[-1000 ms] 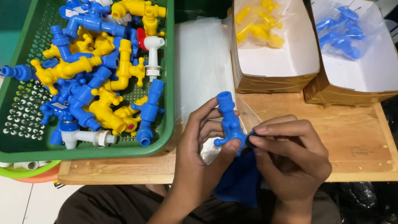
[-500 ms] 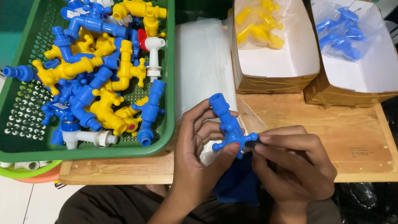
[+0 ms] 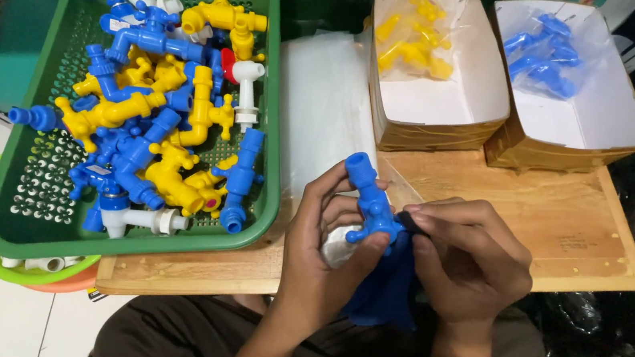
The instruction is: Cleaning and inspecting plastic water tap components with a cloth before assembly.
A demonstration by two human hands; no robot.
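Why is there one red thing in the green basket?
It stands out by colour: one red piece lies in the green basket among blue and yellow plastic taps. Nothing looks spilled or broken.

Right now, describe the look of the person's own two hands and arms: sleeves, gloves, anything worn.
Both the left hand and the right hand are bare, with no gloves. No rings, watch or bands show on the fingers or wrists. The forearms are uncovered; no sleeve reaches into view.
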